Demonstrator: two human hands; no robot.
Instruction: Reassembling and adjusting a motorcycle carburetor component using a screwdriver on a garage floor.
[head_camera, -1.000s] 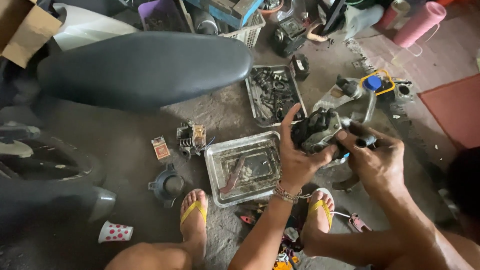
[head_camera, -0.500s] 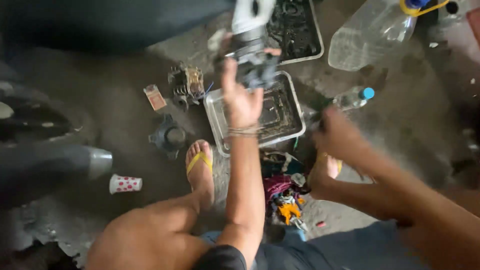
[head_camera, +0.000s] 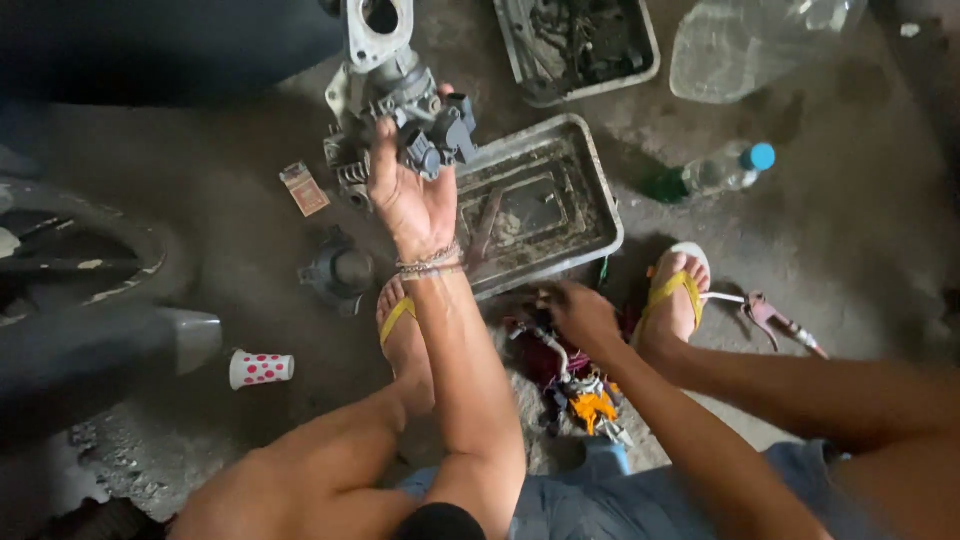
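Low at far left we note a white cup (head_camera: 261, 368) with red dots lying on its side on the concrete floor (head_camera: 230, 250), and beyond it a small orange box (head_camera: 304, 188) and a round dark housing (head_camera: 340, 272).

Centre-left: our left hand (head_camera: 408, 195) is raised, palm toward us, forearm near upright, bracelet at the wrist. Its fingers are curled tight round a grey metal carburettor (head_camera: 405, 100), held up off the floor above the tray. The part looks heavy and oily; we judge a full wrap of the fingers beneath its body, wrist straight, serves best while the other hand is busy.

Centre: a shallow metal tray (head_camera: 590, 190), grimy, sits just past our feet in yellow sandals (head_camera: 680, 285). A second tray (head_camera: 640, 75) with dark parts lies farther off.

Centre-right: our right hand (head_camera: 580, 315) reaches down, knuckles up, into a pile of tools (head_camera: 575, 385) between the feet. Whether it grips anything, we cannot tell; the fingers are hidden in shadow.

Right: a clear bottle (head_camera: 715, 172) with blue cap lies on the floor; pink-handled pliers (head_camera: 775, 318) beside the right sandal.
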